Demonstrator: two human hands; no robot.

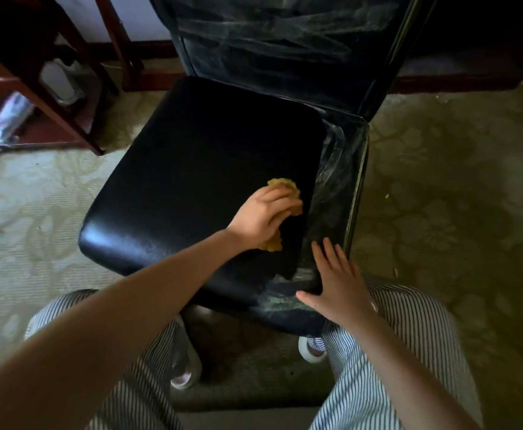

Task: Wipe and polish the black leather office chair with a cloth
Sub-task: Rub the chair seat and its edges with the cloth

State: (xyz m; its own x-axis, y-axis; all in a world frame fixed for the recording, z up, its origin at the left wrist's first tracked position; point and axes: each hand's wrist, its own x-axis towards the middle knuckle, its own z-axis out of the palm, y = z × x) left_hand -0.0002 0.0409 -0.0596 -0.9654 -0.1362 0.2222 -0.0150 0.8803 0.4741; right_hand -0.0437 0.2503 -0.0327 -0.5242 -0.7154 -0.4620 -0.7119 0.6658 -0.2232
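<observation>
The black leather office chair (191, 156) fills the middle of the view, its backrest (285, 35) streaked with pale dust. Most of the seat looks dark and glossy; a dusty grey strip (331, 181) runs down its right side and front right corner. My left hand (263, 214) grips a crumpled yellow cloth (283, 185) and presses it on the seat near the edge of that strip. My right hand (337, 280) lies flat with straight fingers on the seat's front right corner.
Dark red wooden furniture legs (67, 97) stand at the back left, with a shiny silver wrapper (2, 119) under them. Patterned carpet (440, 181) surrounds the chair. My striped trouser legs (409, 336) and white chair castors (311, 349) sit just before the seat.
</observation>
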